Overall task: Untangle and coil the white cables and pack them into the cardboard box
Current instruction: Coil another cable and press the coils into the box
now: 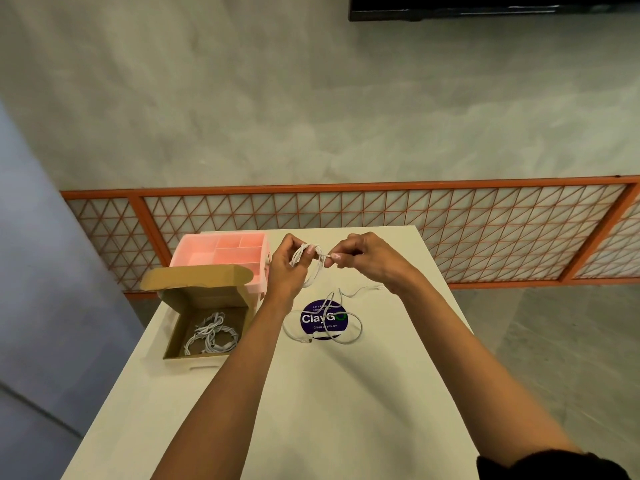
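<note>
White cable coil (pixel 316 271) – held above the table (pixel 311 393), gripped in the left hand (pixel 287 268) | right hand (pixel 367 258) pinches its free end | second white cable (pixel 322 337) loose on the table, across a purple sticker (pixel 311 318) | coiled cables (pixel 211 336) inside the open cardboard box (pixel 204 301) – pink organiser (pixel 221 252) just behind it

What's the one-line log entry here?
left hand holds coil; right hand pinches cable end; cardboard box holds coiled cables; loose cable on table
</note>
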### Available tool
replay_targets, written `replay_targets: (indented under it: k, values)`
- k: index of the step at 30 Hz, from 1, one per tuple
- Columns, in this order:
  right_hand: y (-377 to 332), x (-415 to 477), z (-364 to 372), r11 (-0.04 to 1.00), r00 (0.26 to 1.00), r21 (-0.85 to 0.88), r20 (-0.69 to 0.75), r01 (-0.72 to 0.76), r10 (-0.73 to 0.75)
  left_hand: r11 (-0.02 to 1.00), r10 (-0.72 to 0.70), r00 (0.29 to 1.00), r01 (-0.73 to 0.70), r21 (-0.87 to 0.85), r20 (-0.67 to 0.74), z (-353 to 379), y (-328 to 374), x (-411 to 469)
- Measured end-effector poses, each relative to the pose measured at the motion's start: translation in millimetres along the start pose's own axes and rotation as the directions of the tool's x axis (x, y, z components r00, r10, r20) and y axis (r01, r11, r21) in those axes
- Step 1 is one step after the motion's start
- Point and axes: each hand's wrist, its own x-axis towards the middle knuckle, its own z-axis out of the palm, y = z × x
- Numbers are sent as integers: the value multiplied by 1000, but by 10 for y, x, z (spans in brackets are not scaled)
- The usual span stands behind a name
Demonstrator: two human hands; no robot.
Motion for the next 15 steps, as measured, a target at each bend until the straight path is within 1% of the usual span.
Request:
replay_targets:
  k: [3, 6, 8, 11, 13, 15]
  values:
    - [63, -6, -46, 999, 1000, 42, 12, -8, 7, 999, -25, 1000, 25, -42, 9, 7, 38, -22]
    - [114, -13, -92, 996, 999, 83, -21, -39, 41, 990, -93, 995, 97, -101, 44, 3, 80, -47]
    - [153, -14, -120, 992, 996, 114, -57, -61, 68, 977, -123, 987, 139, -163, 103, -11, 115, -59]
    - [198, -10, -140, 992, 992, 108, -99, -65, 76, 934, -140, 959, 211, -288, 247, -55, 153, -65]
    - [241, 3, -136, 993, 991, 99, -110, -64, 75, 930, -139, 933, 239, -279, 332, -78, 185, -65]
    - [280, 11, -113, 991, 990, 121, -122, -61, 76, 951, -129, 924, 219, -220, 360, -73, 207, -68]
